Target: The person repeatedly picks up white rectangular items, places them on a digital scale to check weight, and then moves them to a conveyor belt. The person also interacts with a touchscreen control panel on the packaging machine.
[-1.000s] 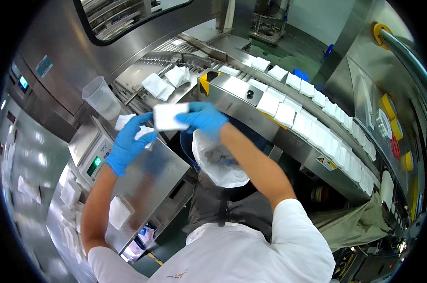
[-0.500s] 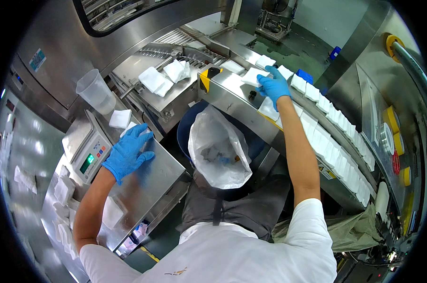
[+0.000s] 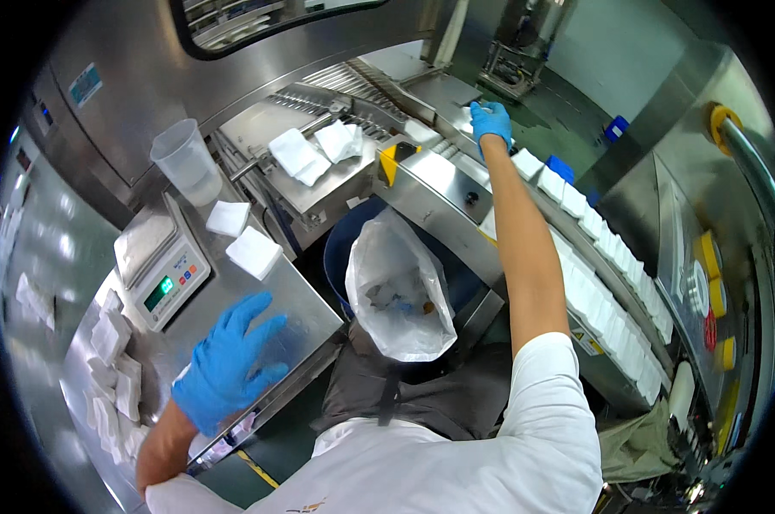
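My left hand (image 3: 229, 364), in a blue glove, is over the steel side table with its fingers spread. A sliver of white shows at its wrist side; the rest there is hidden. Two white square packets (image 3: 254, 252) lie on the table beyond that hand, beside a digital scale (image 3: 171, 283). My right arm is stretched far forward, and my right hand (image 3: 491, 127), also gloved in blue, is at the far part of the conveyor. Its fingers are bent, and what they hold, if anything, is hidden. Closer in, rows of white packets (image 3: 606, 295) stand along the conveyor.
A bin lined with a clear plastic bag (image 3: 396, 334) stands between my knees and the conveyor. Behind the scale is a translucent jug (image 3: 184, 163). More packets (image 3: 300, 156) lie on a steel ledge, others (image 3: 113, 377) are piled at the left. A metal guard (image 3: 439, 201) edges the conveyor.
My left hand has drawn back toward me from the packets near the scale, uncovering one. My right hand has moved farther away along the conveyor. The view has shifted slightly.
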Available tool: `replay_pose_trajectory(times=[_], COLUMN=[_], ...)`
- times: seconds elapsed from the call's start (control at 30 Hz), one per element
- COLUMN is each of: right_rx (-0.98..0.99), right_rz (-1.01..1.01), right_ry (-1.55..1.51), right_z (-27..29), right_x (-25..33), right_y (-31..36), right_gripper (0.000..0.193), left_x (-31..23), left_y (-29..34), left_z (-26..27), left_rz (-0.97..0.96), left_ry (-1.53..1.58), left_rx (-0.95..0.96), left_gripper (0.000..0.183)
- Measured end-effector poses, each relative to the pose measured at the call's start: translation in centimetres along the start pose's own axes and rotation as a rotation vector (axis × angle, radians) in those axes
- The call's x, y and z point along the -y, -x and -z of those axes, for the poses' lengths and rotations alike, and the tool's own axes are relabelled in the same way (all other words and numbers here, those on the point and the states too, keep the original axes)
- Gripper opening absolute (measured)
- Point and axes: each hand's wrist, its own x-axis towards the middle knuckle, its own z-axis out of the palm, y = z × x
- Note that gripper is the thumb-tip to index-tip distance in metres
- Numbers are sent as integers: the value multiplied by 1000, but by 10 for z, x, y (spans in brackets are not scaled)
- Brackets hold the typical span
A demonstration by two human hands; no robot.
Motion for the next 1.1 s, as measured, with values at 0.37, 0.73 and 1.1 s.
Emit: replay_pose_trajectory(times=[0.37, 0.73, 1.1], right_rx=[460, 672, 441], right_rz=[111, 354, 834], right_ry=[920, 706, 220], right_z=[7, 3, 16], right_x=[-15, -101, 83], right_y=[-59, -94, 78], right_gripper=[40, 48, 35], left_x=[-6, 3, 57], left_y=[141, 151, 152], left_z=[-53, -60, -68], left_rz=[597, 665, 597], left_ry=[283, 160, 59], left_rx=[-676, -576, -416], left_gripper=[52, 92, 97])
